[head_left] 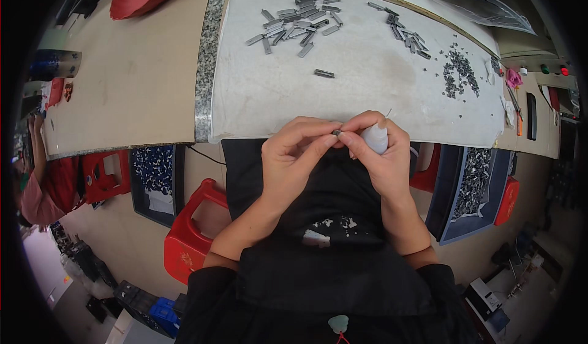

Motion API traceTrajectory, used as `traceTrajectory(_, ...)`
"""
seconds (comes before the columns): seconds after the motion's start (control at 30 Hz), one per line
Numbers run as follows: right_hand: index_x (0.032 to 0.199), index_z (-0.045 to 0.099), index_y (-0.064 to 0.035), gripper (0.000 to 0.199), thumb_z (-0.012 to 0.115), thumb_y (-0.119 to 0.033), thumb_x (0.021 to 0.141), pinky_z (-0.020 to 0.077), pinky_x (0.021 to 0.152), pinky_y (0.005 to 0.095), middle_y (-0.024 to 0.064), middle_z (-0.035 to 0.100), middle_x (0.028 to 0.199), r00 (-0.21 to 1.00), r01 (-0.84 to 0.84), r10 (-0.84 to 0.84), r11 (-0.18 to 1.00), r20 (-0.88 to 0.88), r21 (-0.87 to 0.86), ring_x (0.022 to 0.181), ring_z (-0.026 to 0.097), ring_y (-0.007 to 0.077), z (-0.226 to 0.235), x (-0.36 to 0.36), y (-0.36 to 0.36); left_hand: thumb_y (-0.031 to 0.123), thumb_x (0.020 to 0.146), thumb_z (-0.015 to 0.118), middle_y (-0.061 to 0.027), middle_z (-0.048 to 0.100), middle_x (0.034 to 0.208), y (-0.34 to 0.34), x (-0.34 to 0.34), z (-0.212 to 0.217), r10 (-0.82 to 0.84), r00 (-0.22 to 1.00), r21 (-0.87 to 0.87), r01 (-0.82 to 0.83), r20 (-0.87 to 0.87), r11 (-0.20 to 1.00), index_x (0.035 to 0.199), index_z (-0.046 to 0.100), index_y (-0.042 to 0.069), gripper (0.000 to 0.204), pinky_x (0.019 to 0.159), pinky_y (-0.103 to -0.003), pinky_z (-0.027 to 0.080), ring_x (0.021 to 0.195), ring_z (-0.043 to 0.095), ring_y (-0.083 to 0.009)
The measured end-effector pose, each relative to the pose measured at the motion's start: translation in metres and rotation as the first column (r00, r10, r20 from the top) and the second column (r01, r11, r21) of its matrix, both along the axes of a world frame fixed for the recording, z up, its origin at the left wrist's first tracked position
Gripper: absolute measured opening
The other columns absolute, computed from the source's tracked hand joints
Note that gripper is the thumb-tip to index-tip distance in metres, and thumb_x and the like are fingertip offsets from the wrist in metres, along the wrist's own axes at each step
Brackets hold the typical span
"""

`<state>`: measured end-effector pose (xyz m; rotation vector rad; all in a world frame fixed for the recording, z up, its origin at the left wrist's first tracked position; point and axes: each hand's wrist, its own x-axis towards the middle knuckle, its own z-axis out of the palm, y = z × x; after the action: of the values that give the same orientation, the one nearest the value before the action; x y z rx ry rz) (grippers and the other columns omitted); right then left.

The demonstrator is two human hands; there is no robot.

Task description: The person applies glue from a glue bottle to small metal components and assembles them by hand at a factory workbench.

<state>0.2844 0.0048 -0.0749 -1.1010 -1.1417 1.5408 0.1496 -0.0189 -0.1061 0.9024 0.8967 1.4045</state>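
Observation:
My left hand [293, 157] and my right hand [375, 154] meet just below the table's front edge, fingertips pinched together on a tiny dark metal part [336, 133]. A small white bottle [375, 137] with a thin needle tip is tucked in my right palm. On the white cloth [367, 80] lies a heap of grey metal clips [298, 20], a single clip [324, 73] on its own, a row of darker clips [405, 33], and a scatter of tiny dark pieces [459, 71].
A blue bin [471, 188] of metal parts stands at my right, another bin [153, 178] at my left, red plastic stools [187, 234] beside me. Another person in a red sleeve [43, 191] sits far left. A clear plastic bag [484, 7] lies back right.

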Motion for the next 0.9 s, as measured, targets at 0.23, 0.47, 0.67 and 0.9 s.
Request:
traceTrajectory(0.23,0.079,0.059,0.0004,0.006,0.062,0.001,0.074,0.0420,0.065,0.0227,0.0044,0.058,0.078,0.996,-0.019,0.011,0.995,0.083,0.093,0.073,0.053,0.0100,-0.007,0.001,0.000,-0.005,0.078,0.056,-0.0106,0.059,0.093,0.001,-0.004,0.002,0.080,0.980,0.111,-0.060,-0.181,0.992,0.091,0.061,-0.002,0.014,0.070,-0.022,0.048,0.084,0.058,-0.0143)
traceTrajectory(0.47,0.079,0.059,0.0001,0.007,0.062,0.003,0.073,0.0415,0.066,0.0228,0.0055,0.057,0.080,0.997,-0.013,0.005,0.994,0.077,0.105,0.073,0.053,0.0108,-0.007,-0.001,-0.005,-0.006,0.073,0.060,-0.0119,0.059,0.092,0.001,-0.006,-0.007,0.181,0.931,0.296,-0.085,-0.317,0.951,0.088,0.061,-0.002,0.015,0.070,-0.024,0.048,0.083,0.059,-0.0178)
traceTrajectory(0.67,0.079,0.058,0.0000,0.007,0.061,0.003,0.073,0.0409,0.066,0.0219,0.0056,0.056,0.080,0.999,0.015,-0.020,0.995,0.048,0.094,0.073,0.052,0.0101,-0.006,0.000,-0.002,-0.006,0.070,0.062,-0.0117,0.062,0.083,0.004,0.001,0.006,0.153,0.973,0.148,-0.128,-0.172,0.981,0.084,0.063,-0.002,0.015,0.067,-0.026,0.048,0.079,0.060,-0.0196)
traceTrajectory(0.9,0.081,0.058,0.0001,0.010,0.061,0.005,0.072,0.0407,0.062,0.0193,0.0050,0.055,0.083,0.986,0.085,-0.107,0.983,0.131,0.160,0.069,0.051,0.0082,-0.003,0.024,0.002,-0.003,0.076,0.058,-0.0078,0.060,0.084,0.036,-0.050,0.022,0.246,0.658,0.282,-0.054,-0.712,0.958,0.086,0.059,-0.003,0.011,0.070,-0.022,0.045,0.076,0.058,-0.0125)
